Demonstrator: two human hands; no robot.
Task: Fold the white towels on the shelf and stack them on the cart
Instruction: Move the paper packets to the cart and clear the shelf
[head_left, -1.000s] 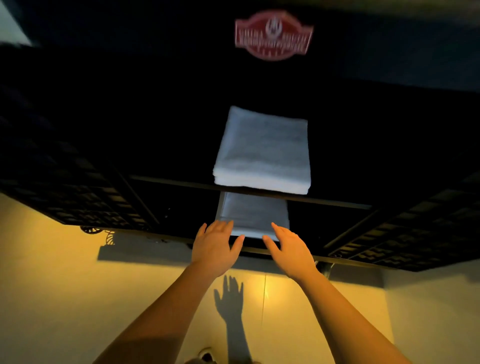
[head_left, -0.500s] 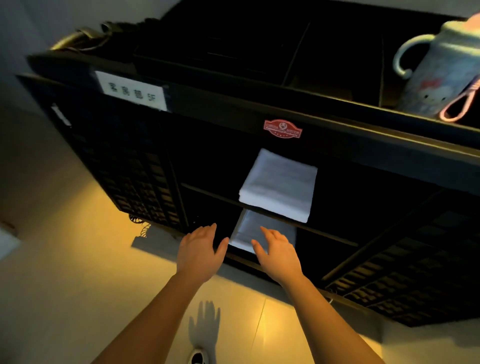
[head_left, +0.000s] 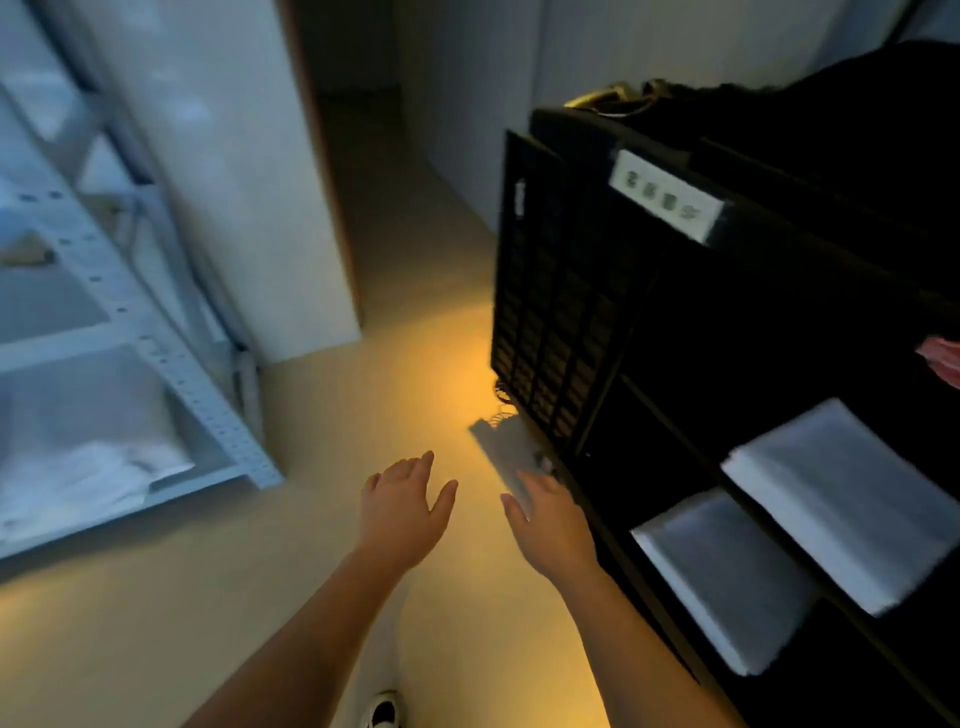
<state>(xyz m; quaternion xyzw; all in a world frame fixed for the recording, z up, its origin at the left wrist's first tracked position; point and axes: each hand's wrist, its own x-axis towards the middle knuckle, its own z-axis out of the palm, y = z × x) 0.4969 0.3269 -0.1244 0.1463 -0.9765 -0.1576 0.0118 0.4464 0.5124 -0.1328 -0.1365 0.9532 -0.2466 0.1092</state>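
Note:
Two folded white towel stacks lie in the black cart (head_left: 675, 322) at the right: an upper stack (head_left: 841, 499) on one level and a lower stack (head_left: 727, 577) on the level beneath. My left hand (head_left: 405, 509) hovers over the floor with fingers spread and holds nothing. Just left of the cart's lower corner, my right hand (head_left: 550, 525) is also empty, fingers straight. At the far left, a white metal shelf (head_left: 171, 364) carries a heap of unfolded white towels (head_left: 78, 483) on its lower level.
A dim corridor (head_left: 358, 156) runs back between the white wall and the cart. A white label (head_left: 665, 200) is stuck on the cart's top rim. My shoe (head_left: 384, 709) shows on the beige floor below. Dark items lie on the cart's top.
The view has swung left from the cart toward the shelf. Both hands have drawn back from the lower towel stack and now hang empty over the floor.

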